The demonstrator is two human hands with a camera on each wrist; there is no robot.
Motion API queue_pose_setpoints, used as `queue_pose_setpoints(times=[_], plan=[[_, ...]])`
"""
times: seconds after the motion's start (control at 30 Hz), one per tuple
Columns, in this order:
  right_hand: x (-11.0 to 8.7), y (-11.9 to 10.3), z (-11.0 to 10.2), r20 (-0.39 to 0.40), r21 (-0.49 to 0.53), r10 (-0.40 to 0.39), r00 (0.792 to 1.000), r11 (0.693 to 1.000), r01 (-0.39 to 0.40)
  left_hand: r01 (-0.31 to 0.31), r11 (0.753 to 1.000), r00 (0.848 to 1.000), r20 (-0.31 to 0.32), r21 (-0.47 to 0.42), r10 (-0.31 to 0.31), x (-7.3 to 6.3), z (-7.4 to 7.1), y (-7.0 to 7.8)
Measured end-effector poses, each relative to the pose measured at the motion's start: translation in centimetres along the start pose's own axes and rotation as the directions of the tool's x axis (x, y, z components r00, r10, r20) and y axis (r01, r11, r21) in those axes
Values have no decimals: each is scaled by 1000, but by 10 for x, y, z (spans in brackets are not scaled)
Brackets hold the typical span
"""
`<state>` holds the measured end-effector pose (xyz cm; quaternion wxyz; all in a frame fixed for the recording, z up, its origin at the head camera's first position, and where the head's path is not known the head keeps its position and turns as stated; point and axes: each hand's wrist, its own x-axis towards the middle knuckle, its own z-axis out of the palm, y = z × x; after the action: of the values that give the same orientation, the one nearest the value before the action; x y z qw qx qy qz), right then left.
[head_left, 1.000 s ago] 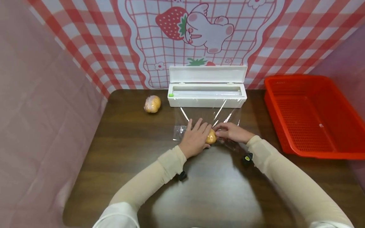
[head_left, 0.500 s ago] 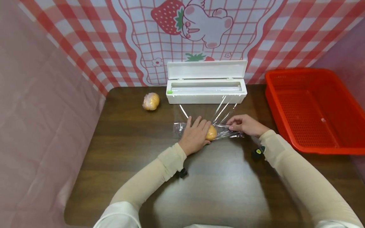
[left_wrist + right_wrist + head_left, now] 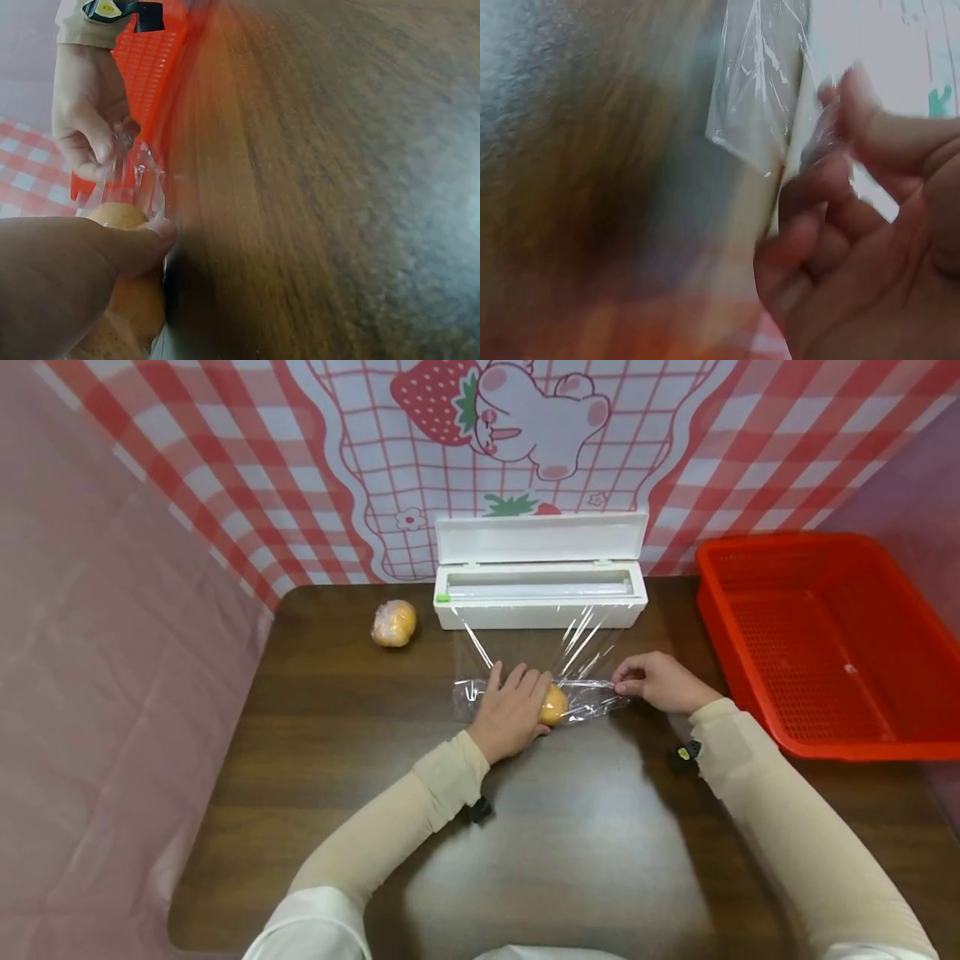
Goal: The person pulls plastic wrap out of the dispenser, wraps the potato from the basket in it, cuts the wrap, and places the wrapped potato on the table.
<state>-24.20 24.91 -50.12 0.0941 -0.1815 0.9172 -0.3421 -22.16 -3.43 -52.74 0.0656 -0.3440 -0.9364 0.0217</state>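
A round yellow-orange fruit [image 3: 553, 705] lies under clear cling film [image 3: 588, 700] on the wooden table. My left hand [image 3: 512, 710] holds it from the left, thumb on the near side, partly covering it. In the left wrist view the thumb [image 3: 139, 247] lies across the fruit [image 3: 124, 319]. To its right, my right hand [image 3: 663, 683] pinches the film's edge between thumb and fingertips. Loose film [image 3: 757, 82] hangs beside those fingers in the right wrist view. Behind, the film runs back to a white dispenser box [image 3: 540, 614] with its lid up.
A second fruit [image 3: 394, 623], wrapped in film, sits at the back left of the table [image 3: 300, 777]. The red plastic basket [image 3: 750, 693] stands on the right, near my right forearm. A red-and-white checked cloth [image 3: 247, 468] hangs behind the dispenser.
My right hand has moved from beside the fruit out to the right, drawing the film's gathered edge with it. The left hand has stayed on the fruit. The head view has shifted slightly.
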Motion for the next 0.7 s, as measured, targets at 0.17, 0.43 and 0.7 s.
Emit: queue_pose_setpoints(times=[0.17, 0.43, 0.7], plan=[[2, -43, 21, -262, -281, -142, 955, 957, 65, 35, 999, 998, 59, -18, -34, 0, -2, -4], [6, -80, 75, -124, -468, -444, 887, 815, 342, 65, 996, 993, 100, -58, -59, 2, -3, -9], [10, -70, 87, -141, -524, -412, 900, 802, 285, 56, 992, 991, 125, -113, -41, 8, -2, -17]])
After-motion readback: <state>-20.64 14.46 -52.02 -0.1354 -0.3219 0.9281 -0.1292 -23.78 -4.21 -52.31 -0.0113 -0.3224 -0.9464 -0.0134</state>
